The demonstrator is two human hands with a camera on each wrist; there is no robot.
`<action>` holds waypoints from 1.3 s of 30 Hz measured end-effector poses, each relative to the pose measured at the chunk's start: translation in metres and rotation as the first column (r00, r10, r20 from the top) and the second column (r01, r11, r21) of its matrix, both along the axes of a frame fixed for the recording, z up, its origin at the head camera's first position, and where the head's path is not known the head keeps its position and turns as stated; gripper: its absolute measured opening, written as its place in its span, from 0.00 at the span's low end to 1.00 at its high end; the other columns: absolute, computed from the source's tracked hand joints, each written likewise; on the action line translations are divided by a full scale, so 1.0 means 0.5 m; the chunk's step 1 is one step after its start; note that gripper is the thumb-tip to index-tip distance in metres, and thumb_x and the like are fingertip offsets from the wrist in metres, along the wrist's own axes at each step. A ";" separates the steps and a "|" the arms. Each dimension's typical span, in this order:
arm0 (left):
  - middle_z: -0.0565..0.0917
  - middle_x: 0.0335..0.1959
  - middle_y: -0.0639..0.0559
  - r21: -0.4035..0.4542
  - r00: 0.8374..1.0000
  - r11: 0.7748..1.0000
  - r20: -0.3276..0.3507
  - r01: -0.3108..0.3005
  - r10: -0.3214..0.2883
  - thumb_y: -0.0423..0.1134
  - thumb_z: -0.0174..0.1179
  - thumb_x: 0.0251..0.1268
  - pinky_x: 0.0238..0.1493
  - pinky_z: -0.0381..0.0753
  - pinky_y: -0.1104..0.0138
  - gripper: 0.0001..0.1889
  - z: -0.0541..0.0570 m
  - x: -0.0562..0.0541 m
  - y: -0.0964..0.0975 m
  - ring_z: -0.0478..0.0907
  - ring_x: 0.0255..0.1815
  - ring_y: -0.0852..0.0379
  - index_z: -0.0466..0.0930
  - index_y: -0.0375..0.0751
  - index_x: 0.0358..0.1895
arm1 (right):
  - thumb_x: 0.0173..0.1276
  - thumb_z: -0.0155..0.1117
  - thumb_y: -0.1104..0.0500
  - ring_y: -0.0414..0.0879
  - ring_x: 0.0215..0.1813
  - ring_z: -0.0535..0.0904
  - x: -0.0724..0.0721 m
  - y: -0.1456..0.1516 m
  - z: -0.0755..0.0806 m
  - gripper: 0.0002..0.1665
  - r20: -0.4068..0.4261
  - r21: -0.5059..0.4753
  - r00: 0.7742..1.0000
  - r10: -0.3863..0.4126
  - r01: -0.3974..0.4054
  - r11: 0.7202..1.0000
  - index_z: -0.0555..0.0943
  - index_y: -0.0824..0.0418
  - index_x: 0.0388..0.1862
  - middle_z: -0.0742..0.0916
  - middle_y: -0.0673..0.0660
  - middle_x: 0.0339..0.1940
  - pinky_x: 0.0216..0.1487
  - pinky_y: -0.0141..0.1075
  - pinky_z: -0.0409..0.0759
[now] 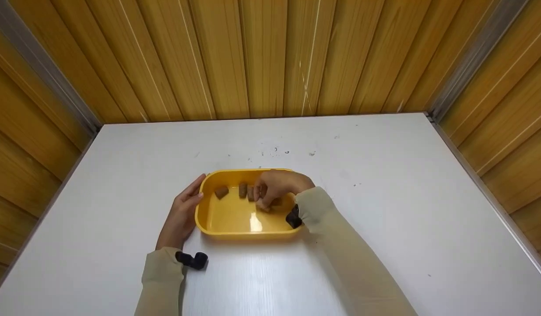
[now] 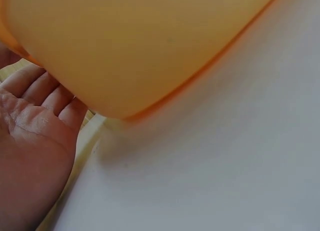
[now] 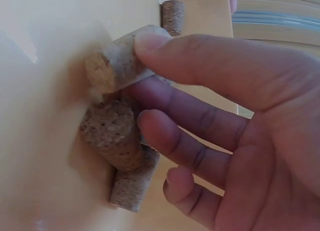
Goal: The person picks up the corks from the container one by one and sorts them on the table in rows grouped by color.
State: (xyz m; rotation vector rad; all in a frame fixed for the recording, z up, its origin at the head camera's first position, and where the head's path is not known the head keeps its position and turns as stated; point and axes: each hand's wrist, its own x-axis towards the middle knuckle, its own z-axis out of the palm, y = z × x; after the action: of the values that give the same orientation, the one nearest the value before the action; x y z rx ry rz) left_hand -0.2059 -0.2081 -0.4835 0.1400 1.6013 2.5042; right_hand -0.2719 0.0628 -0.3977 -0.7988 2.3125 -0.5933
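From the head view, my right hand (image 1: 282, 183) is over the right half of the tray (image 1: 248, 235), pinching a cork (image 1: 263, 205) that lies at my fingertips, on the near side of the hand. Its long axis seems to slant from far left to near right. My left hand (image 1: 184, 210) is well apart from it, fingers laid fairly straight against the tray's left end; the loose corks (image 1: 221, 192) sit between, towards the far wall. In the left wrist view I see only my palm and fingers at the tray's outside; no cork shows. The right wrist view is clearest: I grip the cork between thumb and forefinger, its long axis crossing the thumb tip, the bare end pointing down-left, out of my grasp. Another cork (image 3: 111, 133) is right below; whether they touch, I cannot tell.
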 end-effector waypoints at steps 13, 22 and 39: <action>0.57 0.77 0.50 -0.013 0.999 0.999 -0.023 -0.031 0.030 0.30 0.49 0.71 0.69 0.66 0.72 0.30 0.001 0.001 0.000 0.54 0.77 0.57 0.53 0.36 0.75 | 0.60 0.68 0.59 0.42 0.38 0.77 -0.008 0.025 0.024 0.07 -0.004 -0.125 1.000 0.013 -0.013 0.992 0.84 0.52 0.39 0.86 0.50 0.39 0.38 0.31 0.77; 0.59 0.76 0.51 -0.040 0.999 0.998 -0.008 -0.048 0.048 0.30 0.49 0.72 0.69 0.66 0.73 0.29 0.004 0.004 0.001 0.55 0.76 0.58 0.56 0.38 0.74 | 0.62 0.63 0.61 0.45 0.43 0.78 -0.011 0.054 0.043 0.10 -0.035 -0.199 0.999 -0.022 0.014 0.980 0.84 0.51 0.42 0.85 0.50 0.40 0.43 0.34 0.78; 0.57 0.77 0.51 -0.033 0.999 0.999 -0.029 -0.019 0.018 0.28 0.45 0.72 0.70 0.65 0.73 0.29 0.009 0.003 0.002 0.56 0.76 0.59 0.53 0.37 0.75 | 0.61 0.67 0.64 0.50 0.52 0.81 -0.021 0.140 0.056 0.13 -0.012 -0.387 0.995 -0.103 0.090 0.918 0.84 0.58 0.45 0.86 0.56 0.47 0.56 0.40 0.82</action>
State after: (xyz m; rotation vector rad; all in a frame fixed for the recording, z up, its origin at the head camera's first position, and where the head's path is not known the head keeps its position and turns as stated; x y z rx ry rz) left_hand -0.2044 -0.2070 -0.4788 0.1580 1.6621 2.4982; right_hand -0.2824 0.1328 -0.3699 -0.8770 2.3049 -1.1137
